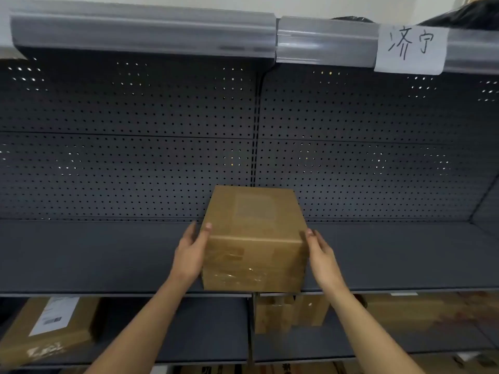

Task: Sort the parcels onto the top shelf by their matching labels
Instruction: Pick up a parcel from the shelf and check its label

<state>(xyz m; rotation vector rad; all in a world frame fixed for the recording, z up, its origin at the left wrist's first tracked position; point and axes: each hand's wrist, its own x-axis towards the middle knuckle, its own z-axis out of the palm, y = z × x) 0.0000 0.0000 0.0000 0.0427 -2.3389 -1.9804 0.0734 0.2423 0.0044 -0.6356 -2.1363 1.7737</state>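
Observation:
A brown cardboard box [253, 238], taped on its front and carrying a faded label patch on top, sits on the dark grey middle shelf [108, 255] near its front edge. My left hand [190, 255] presses flat against the box's left side, thumb on the top corner. My right hand [322, 256] lies against its right side. Both hands clasp the box between them. Above, the top shelf's clear rail [145, 33] bears a white paper label with handwritten characters [411, 48] at the right. Dark bags [469, 14] show on the top shelf behind that label.
A perforated dark back panel [129, 147] closes the shelf behind. On the lower shelf lie a brown parcel with a white shipping label [51, 330] at the left, another box [291, 311] under the held one, and a brown parcel [415, 311] at the right.

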